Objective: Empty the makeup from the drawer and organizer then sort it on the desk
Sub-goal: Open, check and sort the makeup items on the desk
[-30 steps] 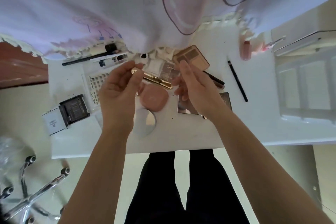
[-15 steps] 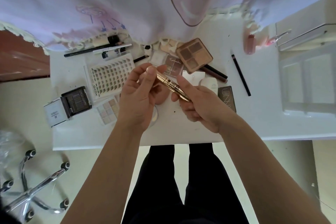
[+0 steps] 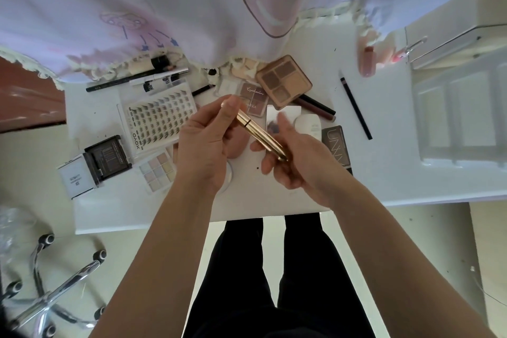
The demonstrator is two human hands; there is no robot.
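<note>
A gold mascara tube (image 3: 260, 133) is held above the white desk (image 3: 123, 211) between both hands. My left hand (image 3: 204, 151) pinches its upper end with thumb and fingers. My right hand (image 3: 299, 162) grips its lower end in curled fingers. Under and around the hands lie a lash tray (image 3: 159, 118), a brown four-pan eyeshadow palette (image 3: 284, 80), a pastel palette (image 3: 157, 171), a dark open compact (image 3: 107, 158) and a grey UNNY box (image 3: 336, 145).
A black pencil (image 3: 356, 108) lies right of the pile, a pink tube (image 3: 367, 62) behind it. The clear organizer (image 3: 461, 118) stands at the desk's right. Pens (image 3: 137, 78) lie along the back under a hanging pale cloth (image 3: 164, 8). A chair base (image 3: 55, 291) is lower left.
The hands lifted the gold tube off the pile and drew it toward me. My right hand, which was reaching in, took hold of its lower end. The camera view shifted slightly.
</note>
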